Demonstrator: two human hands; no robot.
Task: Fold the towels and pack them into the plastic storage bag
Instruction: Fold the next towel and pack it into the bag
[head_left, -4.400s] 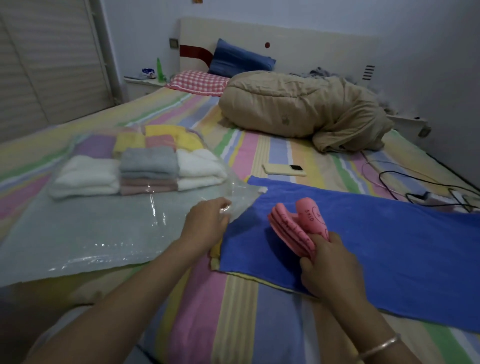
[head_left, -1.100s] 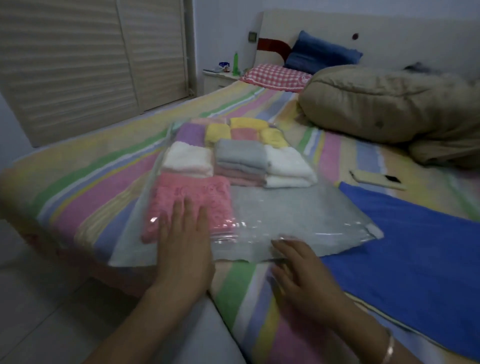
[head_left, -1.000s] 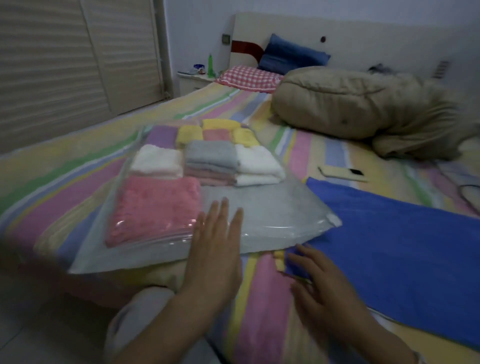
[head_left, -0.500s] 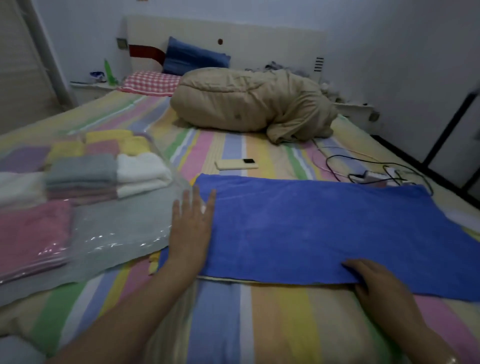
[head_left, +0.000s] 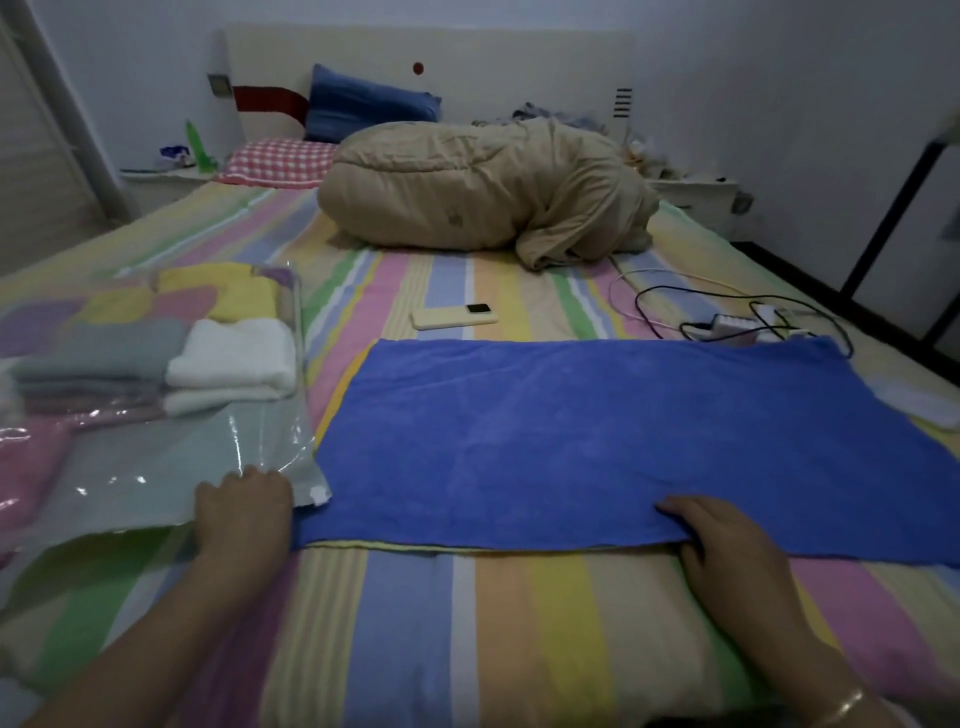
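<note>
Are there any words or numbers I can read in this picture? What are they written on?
None can be read.
Tan quilt: a small dark mark, too blurred to tell.
Phone: no writing shows.
Plastic storage bag: no print shows.
Blue towel: plain.

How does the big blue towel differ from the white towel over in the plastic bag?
The large blue towel lies spread flat and open on the striped bed, while the small white towel is folded into a thick bundle. The blue towel is outside the clear plastic storage bag; the white one is packed inside it, beside other folded towels. The blue one also covers far more area. Both look like soft terry cloth.
</note>
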